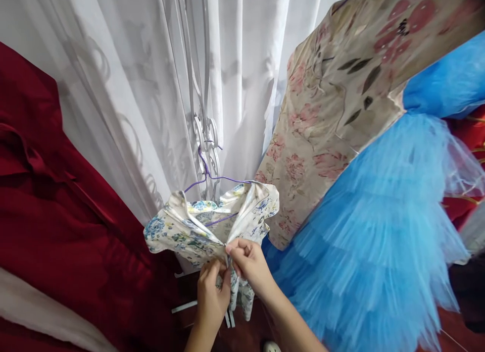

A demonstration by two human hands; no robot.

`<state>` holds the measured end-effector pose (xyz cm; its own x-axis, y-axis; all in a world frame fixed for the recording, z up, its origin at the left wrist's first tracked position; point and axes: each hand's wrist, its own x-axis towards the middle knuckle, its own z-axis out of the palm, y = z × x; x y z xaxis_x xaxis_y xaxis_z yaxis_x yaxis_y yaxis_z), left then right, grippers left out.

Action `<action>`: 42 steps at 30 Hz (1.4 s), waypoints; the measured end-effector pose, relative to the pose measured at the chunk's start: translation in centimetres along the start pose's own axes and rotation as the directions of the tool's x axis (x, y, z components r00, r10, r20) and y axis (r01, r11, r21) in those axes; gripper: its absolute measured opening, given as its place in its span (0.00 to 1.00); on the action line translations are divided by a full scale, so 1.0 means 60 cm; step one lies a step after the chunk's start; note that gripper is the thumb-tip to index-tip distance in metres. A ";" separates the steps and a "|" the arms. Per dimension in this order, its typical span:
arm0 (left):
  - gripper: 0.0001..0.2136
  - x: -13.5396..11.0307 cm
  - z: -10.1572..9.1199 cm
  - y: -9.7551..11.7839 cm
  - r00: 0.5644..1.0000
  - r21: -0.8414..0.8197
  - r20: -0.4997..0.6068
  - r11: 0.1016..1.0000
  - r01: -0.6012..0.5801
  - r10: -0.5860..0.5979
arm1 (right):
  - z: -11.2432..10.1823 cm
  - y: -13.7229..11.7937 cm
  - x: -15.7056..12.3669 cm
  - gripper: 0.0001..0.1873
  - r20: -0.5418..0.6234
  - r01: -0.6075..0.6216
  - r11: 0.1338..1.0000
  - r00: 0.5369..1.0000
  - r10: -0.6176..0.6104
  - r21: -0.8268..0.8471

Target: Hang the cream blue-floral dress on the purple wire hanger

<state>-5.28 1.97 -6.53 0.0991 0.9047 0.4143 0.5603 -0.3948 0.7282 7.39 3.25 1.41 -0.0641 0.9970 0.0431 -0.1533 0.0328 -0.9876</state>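
A white dress with blue flowers [193,236] hangs from a purple wire hanger [206,175]. At the lower end of its V-shaped neckline, my right hand [246,261] pinches the front edge of the cloth between thumb and fingers. Just below and to the left, my left hand [212,286] is closed on the same front opening. The two hands nearly touch. Whatever fastening lies between the fingertips is too small and covered to make out. Below the hands, the dress's lower part shows in narrow folds.
The hanger hooks onto a white metal stand [206,135] before white curtains [132,64]. Dark red cloth [76,215] fills the left side. On the right are a beige floral garment [314,119] and a tiered blue tulle dress [371,231]. A pale shoe tip [271,347] shows below.
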 end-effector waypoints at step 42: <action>0.20 0.168 -0.183 -0.150 0.631 -0.713 -0.506 0.697 0.078 -0.588 | 0.009 -0.001 0.068 0.13 0.139 0.207 0.974 0.971 -0.193 -0.090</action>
<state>-18.38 12.90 -2.91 -0.6829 0.7223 0.1090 -0.1884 -0.3183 0.9291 6.61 7.27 1.72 -0.1700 0.9522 0.2539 -0.0735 0.2447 -0.9668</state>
